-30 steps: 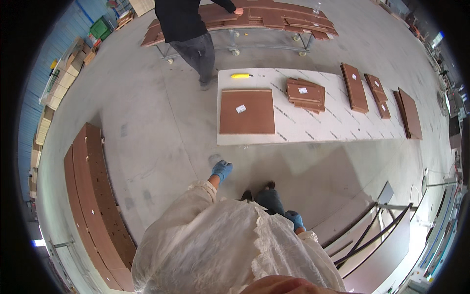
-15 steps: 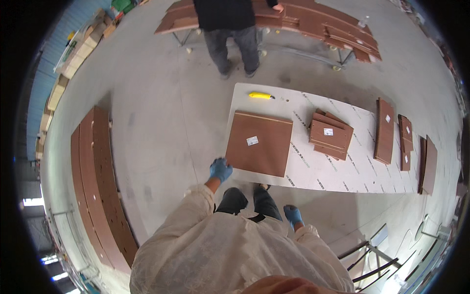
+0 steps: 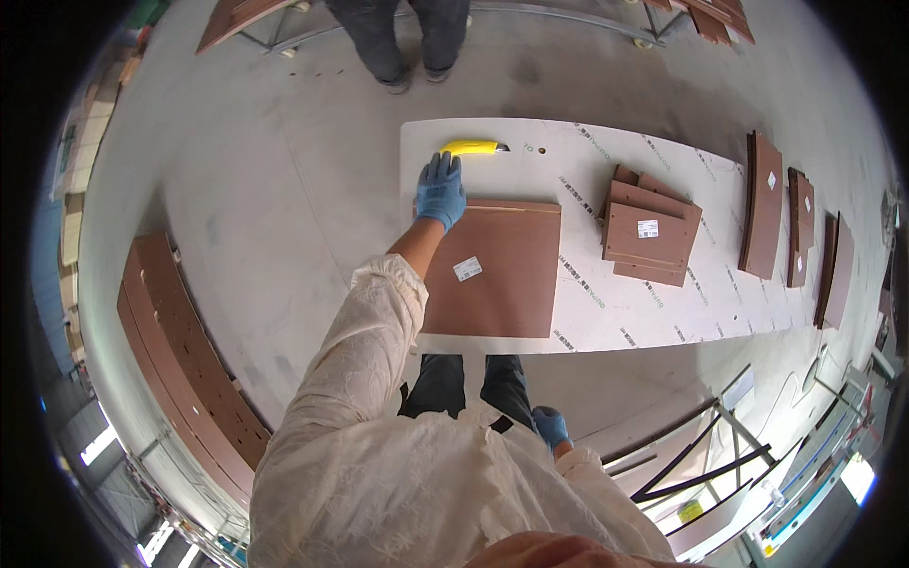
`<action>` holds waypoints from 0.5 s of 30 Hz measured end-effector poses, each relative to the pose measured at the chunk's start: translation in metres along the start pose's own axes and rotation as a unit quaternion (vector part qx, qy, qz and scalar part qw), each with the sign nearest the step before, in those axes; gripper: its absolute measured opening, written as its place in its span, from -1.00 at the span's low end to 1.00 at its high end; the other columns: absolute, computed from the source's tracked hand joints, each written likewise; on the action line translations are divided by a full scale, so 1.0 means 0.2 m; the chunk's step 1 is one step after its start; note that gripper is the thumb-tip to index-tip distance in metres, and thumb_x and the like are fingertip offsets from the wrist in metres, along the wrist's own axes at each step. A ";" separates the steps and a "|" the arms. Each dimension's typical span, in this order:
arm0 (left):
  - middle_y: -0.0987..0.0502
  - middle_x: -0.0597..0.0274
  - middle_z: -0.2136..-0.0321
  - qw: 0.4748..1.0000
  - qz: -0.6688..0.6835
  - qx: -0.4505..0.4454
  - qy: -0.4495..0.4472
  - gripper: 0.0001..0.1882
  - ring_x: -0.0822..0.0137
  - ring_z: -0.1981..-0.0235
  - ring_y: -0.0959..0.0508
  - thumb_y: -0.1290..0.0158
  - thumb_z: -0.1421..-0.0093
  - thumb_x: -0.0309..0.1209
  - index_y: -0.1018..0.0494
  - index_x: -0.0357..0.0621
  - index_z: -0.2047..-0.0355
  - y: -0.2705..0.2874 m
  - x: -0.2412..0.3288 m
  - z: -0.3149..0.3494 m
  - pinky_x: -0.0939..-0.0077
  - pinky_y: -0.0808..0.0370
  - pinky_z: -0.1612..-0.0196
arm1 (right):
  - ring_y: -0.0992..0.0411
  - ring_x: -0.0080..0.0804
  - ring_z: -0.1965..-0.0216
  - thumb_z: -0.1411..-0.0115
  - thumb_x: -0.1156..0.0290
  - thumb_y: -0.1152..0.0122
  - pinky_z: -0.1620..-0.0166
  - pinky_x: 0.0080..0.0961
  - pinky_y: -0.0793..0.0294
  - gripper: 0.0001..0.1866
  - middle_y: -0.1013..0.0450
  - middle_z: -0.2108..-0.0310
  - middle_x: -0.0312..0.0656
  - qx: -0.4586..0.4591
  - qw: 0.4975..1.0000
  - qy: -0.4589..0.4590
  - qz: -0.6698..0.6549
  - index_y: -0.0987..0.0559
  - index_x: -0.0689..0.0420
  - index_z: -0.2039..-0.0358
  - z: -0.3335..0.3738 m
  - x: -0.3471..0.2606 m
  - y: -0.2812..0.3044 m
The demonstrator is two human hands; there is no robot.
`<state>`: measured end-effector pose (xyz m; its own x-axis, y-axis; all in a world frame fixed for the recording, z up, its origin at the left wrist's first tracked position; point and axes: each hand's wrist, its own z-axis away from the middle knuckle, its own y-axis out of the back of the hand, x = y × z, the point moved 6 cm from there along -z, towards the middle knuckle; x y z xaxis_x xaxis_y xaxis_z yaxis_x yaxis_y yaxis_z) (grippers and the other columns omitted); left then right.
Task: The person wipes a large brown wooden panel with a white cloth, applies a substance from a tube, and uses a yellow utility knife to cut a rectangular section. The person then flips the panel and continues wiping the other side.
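My left hand (image 3: pixel 441 192), in a blue glove, reaches over the far left corner of a square brown board (image 3: pixel 507 275) with a white label. Its fingers are stretched out, and the fingertips are at the near side of a yellow utility knife (image 3: pixel 471 148), whose dark tip points right. Whether they touch the knife I cannot make out. The board lies flat on a white printed tabletop (image 3: pixel 587 312). My right hand (image 3: pixel 551 426), also gloved in blue, hangs low beside my right leg, away from the table; its fingers are mostly hidden.
Right of the board lie a stack of brown panels (image 3: pixel 649 227) and several narrow brown panels (image 3: pixel 762 204). Long brown boards (image 3: pixel 189 350) stand on the left. Another person's legs (image 3: pixel 402 38) are beyond the table, near a wheeled rack. A metal frame (image 3: pixel 724 426) stands at lower right.
My left hand has moved from the board's near left corner up to the yellow knife. My view has shifted, so the other person sits higher in the picture. My right hand still hangs low.
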<state>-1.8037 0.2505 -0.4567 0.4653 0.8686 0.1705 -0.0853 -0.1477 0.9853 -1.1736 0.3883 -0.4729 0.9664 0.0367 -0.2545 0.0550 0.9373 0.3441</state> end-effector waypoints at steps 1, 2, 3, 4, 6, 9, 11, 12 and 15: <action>-0.29 -0.04 -0.36 1.000 -0.015 -0.007 -0.012 -0.39 -0.06 -0.41 -0.24 -0.06 -0.21 -0.34 -0.33 -0.17 -0.30 -0.05 0.00 -0.08 -0.02 -0.19 -0.41 | -0.58 -0.38 0.19 -0.25 0.19 -0.27 0.03 -0.43 -0.55 -0.60 -0.68 0.23 -0.12 -0.005 1.000 0.002 -0.027 -0.71 0.28 0.09 0.01 0.02 -0.03; -0.27 -0.03 -0.38 1.000 -0.022 -0.002 -0.017 -0.37 -0.05 -0.43 -0.21 -0.05 -0.22 -0.35 -0.30 -0.16 -0.32 -0.09 0.00 -0.16 -0.01 -0.17 -0.42 | -0.58 -0.39 0.20 -0.26 0.19 -0.28 0.04 -0.44 -0.55 -0.60 -0.68 0.23 -0.14 -0.006 0.999 -0.021 -0.045 -0.71 0.28 0.09 0.03 0.05 -0.07; -0.25 -0.02 -0.39 0.999 -0.029 -0.005 -0.019 -0.36 -0.04 -0.45 -0.19 -0.03 -0.22 -0.36 -0.28 -0.15 -0.34 -0.14 -0.01 -0.22 0.00 -0.14 -0.44 | -0.57 -0.41 0.21 -0.26 0.19 -0.29 0.05 -0.45 -0.55 -0.60 -0.67 0.23 -0.15 0.003 0.997 -0.067 -0.049 -0.71 0.29 0.09 0.05 0.08 -0.10; -0.23 -0.01 -0.41 0.999 -0.037 -0.030 -0.014 -0.34 -0.03 -0.47 -0.16 -0.02 -0.23 -0.37 -0.25 -0.13 -0.36 -0.20 -0.03 -0.28 0.01 -0.12 -0.45 | -0.57 -0.41 0.22 -0.26 0.19 -0.29 0.05 -0.45 -0.55 -0.59 -0.67 0.23 -0.16 -0.006 0.995 -0.040 -0.086 -0.71 0.29 0.08 0.05 0.05 -0.14; -0.18 0.02 -0.44 0.997 -0.061 -0.036 -0.025 -0.31 -0.01 -0.48 -0.13 0.00 -0.24 -0.39 -0.20 -0.11 -0.40 -0.28 -0.05 -0.36 0.04 -0.08 -0.47 | -0.56 -0.42 0.23 -0.27 0.19 -0.29 0.06 -0.46 -0.55 -0.59 -0.67 0.22 -0.17 -0.001 0.991 -0.065 -0.115 -0.70 0.29 0.06 0.07 0.02 -0.22; -0.33 0.01 -0.32 0.993 -0.093 -0.043 -0.050 -0.43 0.01 -0.39 -0.29 0.00 -0.23 -0.42 -0.32 -0.14 -0.28 -0.36 -0.05 -0.40 0.06 -0.27 -0.37 | -0.58 -0.37 0.12 -0.30 0.19 -0.29 -0.03 -0.42 -0.53 -0.58 -0.67 0.12 -0.14 -0.034 0.995 -0.033 -0.088 -0.67 0.24 -0.02 0.06 -0.11 -0.33; -0.47 0.03 -0.17 0.994 -0.089 -0.028 -0.047 -0.55 0.00 -0.26 -0.44 -0.02 -0.22 -0.43 -0.40 -0.12 -0.14 -0.37 -0.03 -0.41 0.08 -0.42 -0.23 | -0.57 -0.33 -0.01 -0.28 0.21 -0.32 -0.11 -0.38 -0.50 -0.56 -0.65 0.04 -0.08 -0.035 0.998 -0.001 -0.061 -0.66 0.21 -0.07 0.05 -0.22 -0.37; -0.53 0.05 -0.09 0.994 -0.089 -0.054 -0.038 -0.61 0.00 -0.19 -0.51 -0.03 -0.21 -0.43 -0.45 -0.12 -0.07 -0.38 -0.02 -0.41 0.09 -0.50 -0.15 | -0.57 -0.34 -0.02 -0.27 0.20 -0.32 -0.11 -0.38 -0.50 -0.56 -0.65 0.03 -0.07 -0.038 0.996 0.031 -0.079 -0.65 0.21 -0.07 0.05 -0.28 -0.38; -0.63 0.08 0.14 0.992 -0.102 -0.066 0.024 -0.73 0.02 0.09 -0.65 -0.08 -0.19 -0.42 -0.49 -0.11 0.08 -0.34 -0.01 -0.43 0.10 -0.61 0.10 | -0.56 -0.34 -0.03 -0.27 0.19 -0.34 -0.12 -0.39 -0.49 -0.53 -0.65 0.02 -0.05 -0.036 0.996 0.046 -0.067 -0.64 0.21 -0.09 0.04 -0.41 -0.37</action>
<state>-1.8740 0.2997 -0.5236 0.4428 0.8959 -0.0357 -0.1107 0.0941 0.9894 -1.2555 0.3129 -0.4698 0.9242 -0.0615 -0.3769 0.1603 0.9583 0.2367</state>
